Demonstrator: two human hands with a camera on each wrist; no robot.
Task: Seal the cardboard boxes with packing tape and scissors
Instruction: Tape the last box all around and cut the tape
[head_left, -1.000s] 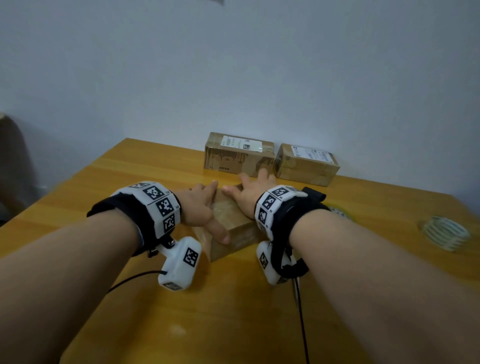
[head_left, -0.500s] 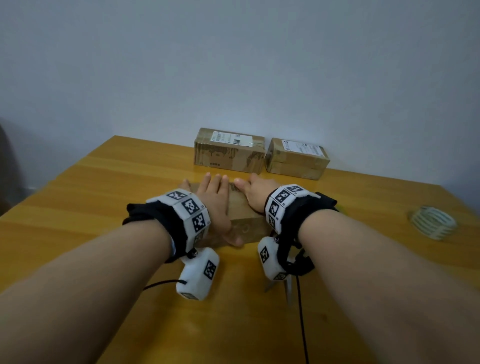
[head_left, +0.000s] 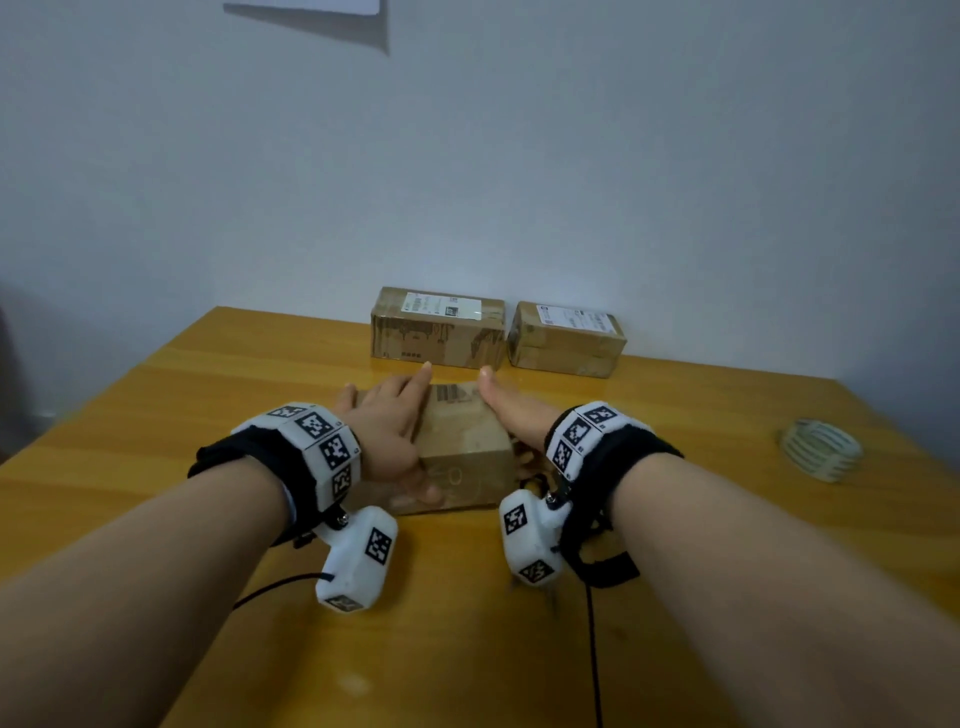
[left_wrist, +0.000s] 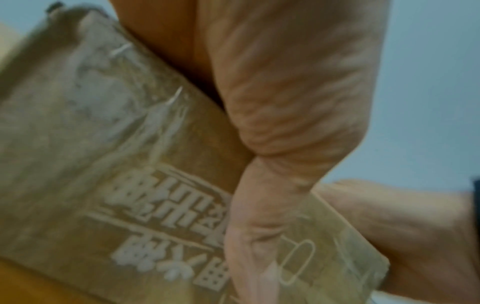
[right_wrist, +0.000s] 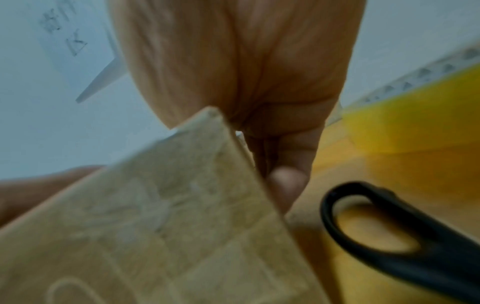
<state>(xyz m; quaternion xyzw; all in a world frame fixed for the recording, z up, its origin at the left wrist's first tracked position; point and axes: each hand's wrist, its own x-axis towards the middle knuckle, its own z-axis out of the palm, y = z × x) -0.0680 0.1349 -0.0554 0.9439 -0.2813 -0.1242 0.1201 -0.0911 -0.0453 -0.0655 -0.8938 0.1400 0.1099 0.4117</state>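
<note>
Left hand (head_left: 387, 434) flat on top of the small cardboard box (head_left: 462, 447), fingers straight, thumb down the near face, pressing not gripping. Right hand (head_left: 511, 415) flat along the box's right side, fingers extended too, nothing clenched. Box mid-table (head_left: 156, 415), just in front of two labelled boxes (head_left: 439, 327) by the wall. Probably light and stiff, but glossy taped faces look slippery, so better squeezed from opposite sides near the corners than palmed on top. Scissors (right_wrist: 405, 242) just beside the right wrist, tape roll (head_left: 821, 454) well off right.
</note>
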